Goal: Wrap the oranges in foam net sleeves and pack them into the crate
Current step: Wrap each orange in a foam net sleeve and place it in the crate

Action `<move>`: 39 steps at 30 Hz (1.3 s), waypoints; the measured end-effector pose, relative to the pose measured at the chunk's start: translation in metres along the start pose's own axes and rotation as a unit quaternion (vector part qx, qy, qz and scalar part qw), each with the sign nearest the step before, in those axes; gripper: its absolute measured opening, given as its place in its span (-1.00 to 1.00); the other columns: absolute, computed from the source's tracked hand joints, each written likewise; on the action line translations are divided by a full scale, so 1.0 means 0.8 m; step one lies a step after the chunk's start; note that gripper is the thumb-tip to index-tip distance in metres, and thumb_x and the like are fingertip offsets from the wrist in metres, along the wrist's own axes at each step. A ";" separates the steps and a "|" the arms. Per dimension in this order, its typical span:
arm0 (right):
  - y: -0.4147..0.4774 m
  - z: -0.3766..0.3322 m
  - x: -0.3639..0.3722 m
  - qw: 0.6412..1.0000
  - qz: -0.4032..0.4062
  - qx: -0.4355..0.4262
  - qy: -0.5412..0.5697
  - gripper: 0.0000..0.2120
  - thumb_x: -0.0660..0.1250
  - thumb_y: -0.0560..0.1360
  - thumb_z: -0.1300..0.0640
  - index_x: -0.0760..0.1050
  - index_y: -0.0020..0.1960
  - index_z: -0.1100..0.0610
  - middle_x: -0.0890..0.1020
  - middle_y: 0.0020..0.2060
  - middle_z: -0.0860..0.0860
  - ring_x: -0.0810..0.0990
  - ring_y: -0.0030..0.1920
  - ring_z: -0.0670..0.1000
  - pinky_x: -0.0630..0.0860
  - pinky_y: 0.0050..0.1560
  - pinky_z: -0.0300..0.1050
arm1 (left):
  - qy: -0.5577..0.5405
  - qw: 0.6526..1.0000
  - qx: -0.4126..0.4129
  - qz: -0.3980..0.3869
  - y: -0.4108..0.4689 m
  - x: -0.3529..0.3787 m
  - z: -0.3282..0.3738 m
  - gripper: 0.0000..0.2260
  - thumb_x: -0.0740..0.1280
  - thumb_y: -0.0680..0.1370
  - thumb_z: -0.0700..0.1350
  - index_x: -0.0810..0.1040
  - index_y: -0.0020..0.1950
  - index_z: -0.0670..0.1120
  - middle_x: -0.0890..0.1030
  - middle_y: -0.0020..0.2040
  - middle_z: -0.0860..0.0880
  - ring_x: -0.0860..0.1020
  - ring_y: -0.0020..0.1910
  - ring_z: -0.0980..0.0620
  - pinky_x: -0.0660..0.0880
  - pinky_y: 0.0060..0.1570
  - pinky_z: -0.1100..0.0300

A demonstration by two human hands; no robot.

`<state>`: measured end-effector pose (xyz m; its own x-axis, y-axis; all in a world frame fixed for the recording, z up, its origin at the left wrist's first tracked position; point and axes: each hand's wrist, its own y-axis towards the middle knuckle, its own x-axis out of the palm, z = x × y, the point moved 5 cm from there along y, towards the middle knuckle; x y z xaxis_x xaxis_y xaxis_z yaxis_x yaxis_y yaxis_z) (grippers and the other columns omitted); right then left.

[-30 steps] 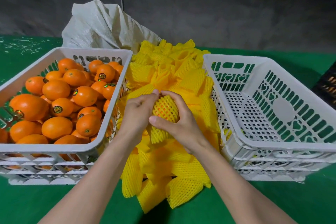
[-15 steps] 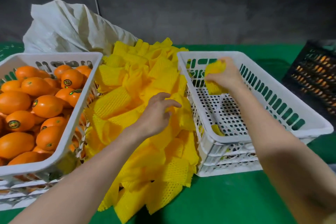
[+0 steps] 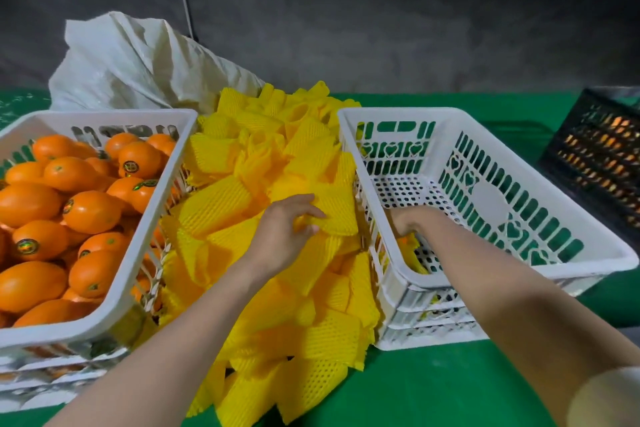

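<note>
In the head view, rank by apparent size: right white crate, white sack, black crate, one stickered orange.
1. White slotted plastic crate on the right
2. Crumpled white woven sack, partly hidden
3. Black plastic crate, cropped, so unsure
4. Round stickered orange

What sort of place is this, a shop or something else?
Probably a fruit packing station: a white plastic crate heaped with stickered oranges, a pile of yellow foam net sleeves on a green table, and a second, almost empty white slotted crate.
</note>
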<state>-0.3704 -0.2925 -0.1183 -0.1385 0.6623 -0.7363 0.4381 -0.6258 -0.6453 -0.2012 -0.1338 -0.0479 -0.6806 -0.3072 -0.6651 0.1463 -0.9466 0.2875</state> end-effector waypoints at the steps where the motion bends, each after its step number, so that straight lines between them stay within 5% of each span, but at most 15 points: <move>1: -0.001 -0.003 -0.001 1.000 0.013 -0.005 0.001 -0.75 0.30 0.53 0.15 0.38 0.19 0.13 0.33 -0.15 -0.03 0.27 -0.28 -0.10 0.34 -0.03 -0.09 | -0.051 0.998 -0.017 0.021 -0.005 -0.009 0.000 -0.82 0.43 0.46 -0.29 0.64 0.00 -0.06 0.53 0.29 -0.08 0.48 0.27 0.01 0.37 0.18 0.20; 4: -0.002 -0.005 -0.013 0.997 0.080 -0.010 0.012 -0.44 0.38 0.48 0.13 0.25 0.39 0.24 0.47 0.06 0.09 0.44 -0.07 0.03 0.46 0.09 -0.02 | -0.178 0.979 -0.076 0.068 -0.016 -0.033 -0.003 -0.84 0.38 0.50 -0.31 0.59 -0.02 -0.07 0.60 0.16 -0.07 0.54 0.08 0.06 0.45 0.04 0.21; 7: -0.022 -0.001 -0.041 0.971 0.233 0.039 0.020 -0.45 0.31 0.51 0.19 0.22 0.44 0.22 0.44 0.31 0.18 0.47 0.18 0.08 0.43 0.10 -0.12 | -0.263 0.950 -0.129 0.112 -0.030 -0.056 -0.012 -0.87 0.35 0.54 -0.25 0.55 -0.05 -0.01 0.59 -0.11 -0.05 0.52 -0.06 -0.08 0.47 -0.06 0.08; 9: -0.053 -0.010 -0.067 0.918 0.382 0.016 0.108 -0.55 0.25 0.52 0.25 0.30 0.39 0.21 0.46 0.31 0.18 0.47 0.24 0.14 0.42 0.17 -0.08 | -0.307 0.931 -0.153 0.126 -0.038 -0.068 -0.017 -0.86 0.32 0.56 -0.22 0.52 -0.05 0.03 0.58 -0.15 -0.05 0.57 -0.04 -0.16 0.52 -0.01 -0.07; 13: -0.132 -0.091 -0.081 0.768 0.560 -0.200 0.238 -0.75 0.22 0.54 0.32 0.51 0.19 0.23 0.59 0.08 0.06 0.54 0.06 -0.04 0.50 0.16 -0.11 | -0.281 0.939 -0.129 0.148 -0.048 -0.091 -0.022 -0.86 0.33 0.56 -0.17 0.51 -0.06 0.09 0.56 -0.26 0.04 0.57 -0.17 0.06 0.50 -0.16 0.12; 16: -0.187 -0.181 -0.052 0.708 0.574 -0.385 0.147 -0.81 0.29 0.48 0.29 0.57 0.07 0.23 0.60 0.00 0.03 0.51 0.03 -0.13 0.44 0.11 -0.31 | -0.212 0.957 -0.097 0.175 -0.052 -0.103 -0.019 -0.91 0.38 0.53 -0.12 0.53 -0.07 0.08 0.51 -0.31 -0.07 0.53 -0.21 -0.04 0.49 -0.13 0.02; 18: -0.206 -0.226 -0.028 0.686 0.560 -0.460 0.062 -0.83 0.36 0.41 0.29 0.59 0.00 0.27 0.62 0.01 0.12 0.54 0.08 0.00 0.43 0.16 -0.21 | -0.163 0.964 -0.077 0.194 -0.055 -0.110 -0.015 -0.93 0.40 0.52 -0.11 0.55 -0.03 0.02 0.53 -0.32 -0.10 0.53 -0.24 -0.10 0.47 -0.18 -0.03; 22: -0.206 -0.265 -0.004 0.707 0.551 -0.442 -0.020 -0.76 0.47 0.30 0.24 0.59 -0.04 0.27 0.60 -0.04 0.17 0.57 0.02 0.20 0.50 0.04 0.07 | -0.135 0.965 -0.051 0.219 -0.064 -0.126 -0.011 -0.93 0.38 0.53 -0.14 0.56 0.00 0.00 0.51 -0.34 -0.10 0.41 -0.35 0.03 0.36 -0.31 0.02; 25: -0.201 -0.279 0.003 0.724 0.555 -0.410 -0.013 -0.69 0.47 0.27 0.19 0.55 -0.03 0.27 0.58 -0.08 0.16 0.54 -0.04 0.22 0.50 -0.02 0.09 | -0.134 0.964 -0.051 0.223 -0.074 -0.136 -0.011 -0.92 0.35 0.55 -0.12 0.56 0.03 -0.02 0.55 -0.25 -0.07 0.43 -0.33 0.09 0.40 -0.25 0.06; 27: -0.199 -0.289 0.006 0.726 0.560 -0.398 0.004 -0.69 0.44 0.26 0.19 0.53 -0.04 0.27 0.57 -0.10 0.15 0.53 -0.06 0.21 0.47 -0.03 0.05 | -0.133 0.963 -0.050 0.229 -0.080 -0.141 -0.009 -0.90 0.34 0.55 -0.14 0.56 0.06 -0.05 0.52 -0.22 0.04 0.41 -0.34 0.22 0.35 -0.29 0.28; 29: -0.197 -0.295 0.006 0.721 0.569 -0.395 0.026 -0.76 0.43 0.26 0.20 0.53 -0.10 0.27 0.55 -0.16 0.15 0.52 -0.10 0.20 0.43 -0.06 0.01 | -0.171 0.962 -0.085 0.193 -0.087 -0.143 -0.015 -0.75 0.35 0.54 -0.17 0.51 0.21 -0.06 0.53 -0.06 0.10 0.42 -0.18 0.32 0.35 -0.19 0.38; 31: -0.196 -0.299 0.003 0.718 0.577 -0.388 0.048 -0.77 0.50 0.27 0.17 0.51 -0.19 0.25 0.53 -0.21 0.15 0.50 -0.13 0.17 0.40 -0.10 -0.02 | -0.220 0.959 -0.125 0.127 -0.094 -0.145 -0.022 -0.58 0.37 0.51 -0.27 0.42 0.35 -0.05 0.50 0.16 0.11 0.45 0.13 0.22 0.41 0.00 0.35; 33: -0.196 -0.308 0.001 0.712 0.581 -0.391 0.051 -0.76 0.52 0.29 0.16 0.48 -0.24 0.24 0.52 -0.25 0.14 0.49 -0.17 0.16 0.39 -0.13 -0.04 | -0.182 0.971 -0.111 0.109 -0.101 -0.156 -0.023 -0.56 0.38 0.49 -0.31 0.45 0.32 -0.01 0.51 0.20 0.11 0.47 0.23 0.11 0.44 0.08 0.26; 37: -0.187 -0.336 0.005 0.723 0.514 -0.448 0.112 -0.90 0.33 0.36 0.28 0.40 -0.21 0.22 0.45 -0.30 0.00 0.42 -0.18 0.05 0.27 -0.10 -0.18 | -0.243 0.949 -0.147 0.136 -0.112 -0.193 -0.039 -0.72 0.37 0.51 0.01 0.57 0.14 -0.11 0.59 -0.06 -0.01 0.59 -0.17 0.11 0.54 -0.26 0.19; 39: -0.175 -0.346 0.004 0.755 0.431 -0.452 0.201 -0.87 0.29 0.42 0.29 0.33 -0.18 0.16 0.35 -0.32 -0.10 0.33 -0.26 -0.12 0.22 -0.19 -0.31 | -0.239 0.936 -0.189 0.174 -0.113 -0.221 -0.072 -0.78 0.27 0.59 -0.03 0.61 0.01 -0.15 0.61 -0.18 -0.06 0.59 -0.21 -0.01 0.54 -0.27 0.12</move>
<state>-0.1864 -0.0891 0.0259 0.7447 0.3554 -0.5650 0.6641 -0.4784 0.5745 -0.0530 0.0002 0.0040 -0.7747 -0.6099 -0.1667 0.6011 -0.7922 0.1049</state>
